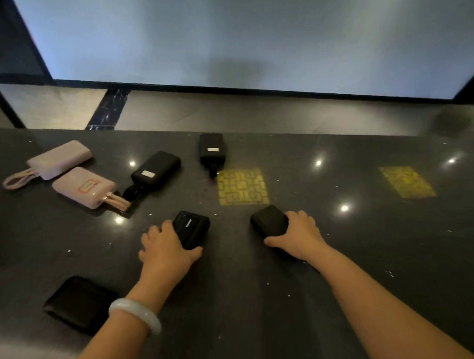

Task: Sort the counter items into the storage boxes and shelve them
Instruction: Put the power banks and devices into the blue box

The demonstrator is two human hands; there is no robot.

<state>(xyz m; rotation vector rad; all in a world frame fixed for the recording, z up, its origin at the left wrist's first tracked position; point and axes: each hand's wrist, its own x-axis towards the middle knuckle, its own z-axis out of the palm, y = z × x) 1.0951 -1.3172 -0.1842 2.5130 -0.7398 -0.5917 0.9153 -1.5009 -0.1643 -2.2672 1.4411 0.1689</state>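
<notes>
A flat black case [79,304] lay nearest on the dark counter [250,305]. The left hand [167,248] curled round a black power bank [191,229]; the right hand [300,234] gripped another black bank [269,221]. Farther off lay two pink banks [84,186] [59,158] and two black ones [156,170] [212,150], then tiled floor [234,112] and a pale wall [239,35].

Both arms are stretched forward over the counter [336,268]. The left hand [168,247], a pale bangle [136,313] worn at its wrist, and the right hand [300,234] are each curled around a black power bank.
</notes>
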